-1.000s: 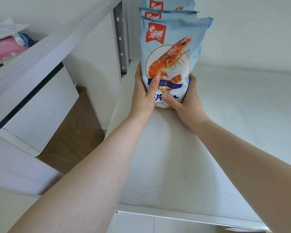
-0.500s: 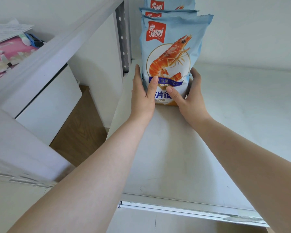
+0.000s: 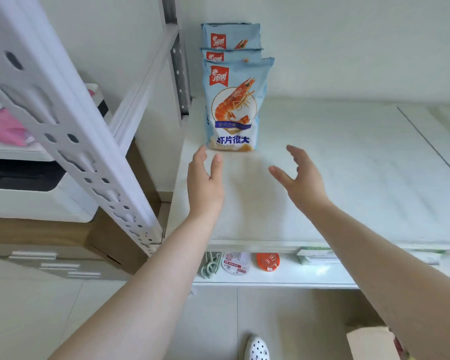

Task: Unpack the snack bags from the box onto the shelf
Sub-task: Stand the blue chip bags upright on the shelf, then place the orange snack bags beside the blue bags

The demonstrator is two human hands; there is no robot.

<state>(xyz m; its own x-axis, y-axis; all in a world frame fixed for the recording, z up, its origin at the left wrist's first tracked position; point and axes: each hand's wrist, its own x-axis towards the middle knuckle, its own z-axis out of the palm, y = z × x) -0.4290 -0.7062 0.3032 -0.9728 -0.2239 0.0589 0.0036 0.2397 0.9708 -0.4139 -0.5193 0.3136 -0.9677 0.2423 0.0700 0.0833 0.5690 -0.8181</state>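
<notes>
- Head view, grip: nothing held. Left hand (image 3: pixel 205 181) and right hand (image 3: pixel 300 179) both spread loose, fingers relaxed, hovering just near of the front snack bag (image 3: pixel 235 106), touching nothing.
- Head view, bags: front snack bag upright at the far left of the shelf (image 3: pixel 348 165), two more bags (image 3: pixel 230 37) lined up behind it toward the wall.
- Head view, box: cardboard box (image 3: pixel 369 341) low at the near right, by the floor; contents hidden.
- Advice: probably time to fetch another bag. Draw hands straight back without brushing the standing row. Set the next bag upright, near of or right of the front one.
- Risk: light bags, likely to topple if nudged.
</notes>
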